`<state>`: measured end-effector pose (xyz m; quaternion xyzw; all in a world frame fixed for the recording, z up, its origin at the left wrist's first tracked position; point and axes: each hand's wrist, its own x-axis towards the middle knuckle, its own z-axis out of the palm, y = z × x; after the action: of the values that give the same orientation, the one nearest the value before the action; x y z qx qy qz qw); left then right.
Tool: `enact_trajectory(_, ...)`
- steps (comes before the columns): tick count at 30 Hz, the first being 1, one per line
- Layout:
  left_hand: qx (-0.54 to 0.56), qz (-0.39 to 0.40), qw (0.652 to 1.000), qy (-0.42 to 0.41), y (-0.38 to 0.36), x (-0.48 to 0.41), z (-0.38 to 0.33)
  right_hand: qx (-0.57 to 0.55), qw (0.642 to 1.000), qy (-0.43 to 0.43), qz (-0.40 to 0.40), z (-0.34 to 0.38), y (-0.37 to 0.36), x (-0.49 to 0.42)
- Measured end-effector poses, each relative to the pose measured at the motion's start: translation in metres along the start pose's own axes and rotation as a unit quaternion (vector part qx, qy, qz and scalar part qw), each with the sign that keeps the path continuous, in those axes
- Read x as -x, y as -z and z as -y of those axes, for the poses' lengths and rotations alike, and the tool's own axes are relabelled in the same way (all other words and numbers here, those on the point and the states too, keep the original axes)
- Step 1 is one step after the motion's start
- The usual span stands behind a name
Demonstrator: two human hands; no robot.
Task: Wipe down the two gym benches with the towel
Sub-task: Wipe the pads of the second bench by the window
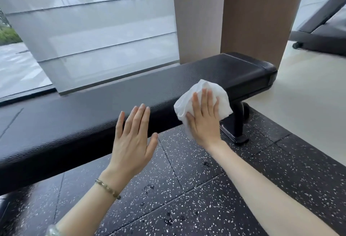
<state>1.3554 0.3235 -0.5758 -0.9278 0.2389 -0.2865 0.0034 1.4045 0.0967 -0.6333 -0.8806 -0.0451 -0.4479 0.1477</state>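
Head view: towel (209, 90) btwn flat right grip (203, 117) & bench (112, 102) front edge.

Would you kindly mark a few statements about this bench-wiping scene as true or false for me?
1. The right hand presses a white towel against the black bench. True.
2. The left hand grips a spray bottle. False: it is open and holds nothing.
3. The bracelet is on the right wrist. False: it is on the left wrist.
4. The floor under the bench is dark with white speckles. True.
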Motion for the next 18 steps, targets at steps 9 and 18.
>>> enact_trajectory(9, 0.014, -0.005, 1.000, 0.014, -0.014, -0.045, -0.047, 0.011, 0.988, 0.156, -0.014, -0.043, -0.007, 0.010)
enact_trajectory(18, -0.014, 0.013, 1.000, -0.011, -0.023, -0.074, -0.089, -0.036, 0.996, 0.065, -0.052, -0.084, -0.012, 0.003)
